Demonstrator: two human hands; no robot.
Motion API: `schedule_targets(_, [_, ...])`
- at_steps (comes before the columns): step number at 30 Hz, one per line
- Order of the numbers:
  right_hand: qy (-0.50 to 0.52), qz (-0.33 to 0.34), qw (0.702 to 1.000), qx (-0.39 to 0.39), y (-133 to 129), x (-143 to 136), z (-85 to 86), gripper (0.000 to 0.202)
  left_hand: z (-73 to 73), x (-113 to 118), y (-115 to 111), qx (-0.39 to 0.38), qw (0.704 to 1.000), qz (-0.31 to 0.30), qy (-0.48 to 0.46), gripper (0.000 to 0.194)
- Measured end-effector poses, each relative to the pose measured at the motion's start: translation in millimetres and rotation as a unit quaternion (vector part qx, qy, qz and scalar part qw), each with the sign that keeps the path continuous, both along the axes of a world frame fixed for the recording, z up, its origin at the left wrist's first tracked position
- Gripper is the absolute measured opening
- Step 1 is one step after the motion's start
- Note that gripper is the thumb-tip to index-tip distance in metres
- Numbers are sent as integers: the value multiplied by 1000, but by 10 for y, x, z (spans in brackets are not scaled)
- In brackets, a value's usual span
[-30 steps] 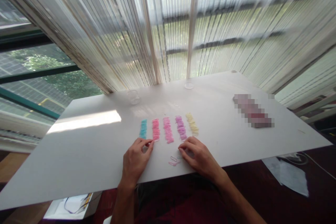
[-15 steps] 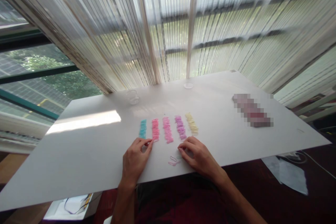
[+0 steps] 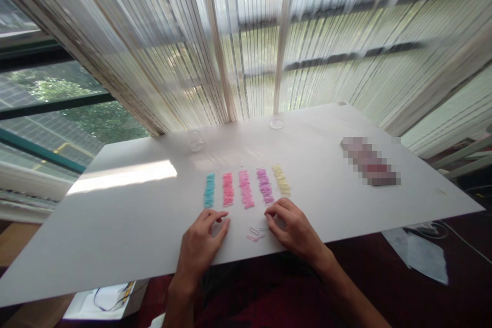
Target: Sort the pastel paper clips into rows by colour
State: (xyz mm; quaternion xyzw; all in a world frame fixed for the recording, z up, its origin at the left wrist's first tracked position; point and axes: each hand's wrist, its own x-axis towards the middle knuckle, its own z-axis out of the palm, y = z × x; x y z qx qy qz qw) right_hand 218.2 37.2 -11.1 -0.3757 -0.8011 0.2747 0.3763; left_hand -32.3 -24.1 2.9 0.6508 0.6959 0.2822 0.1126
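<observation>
Five colour-sorted rows of small pins lie side by side: a blue row, a coral row, a pink row, a purple row and a yellow row. Below the blue and coral rows is my left hand, its thumb and forefinger apart with nothing between them. My right hand rests below the purple and yellow rows, fingertips pinched together; whatever they hold is too small to make out. Between my hands lie several loose pins, pink and pale, shaped like small safety pins.
Everything lies on a white table. Toward its back edge stand a clear container and a clear round lid. A pixelated reddish object is at the right. String curtains hang behind the table.
My left hand has drawn back from the lower end of the coral row, and its pinch has opened. My right hand has shifted slightly right and stays pinched.
</observation>
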Motion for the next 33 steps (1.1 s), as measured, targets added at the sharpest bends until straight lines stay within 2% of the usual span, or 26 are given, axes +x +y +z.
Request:
schedule_targets(3, [3, -19, 1000, 11, -5, -6, -15, 13, 20, 86, -72, -35, 996, -80, -25, 19])
schedule_targets(10, [-26, 34, 999, 26, -45, 23, -9, 14, 70, 249, -87, -61, 985, -149, -57, 17])
schedule_targets(19, [-31, 63, 997, 10, -168, 98, 0, 14, 65, 271, -99, -80, 981, -173, -48, 14])
schedule_targets(27, [-27, 84, 996, 26, -202, -17, 38, 14, 31, 214, -138, -61, 979, -185, -65, 14])
schedule_targets(33, [-28, 98, 994, 28, -221, -74, -1, 15, 41, 178, -164, -36, 979, -183, -79, 15])
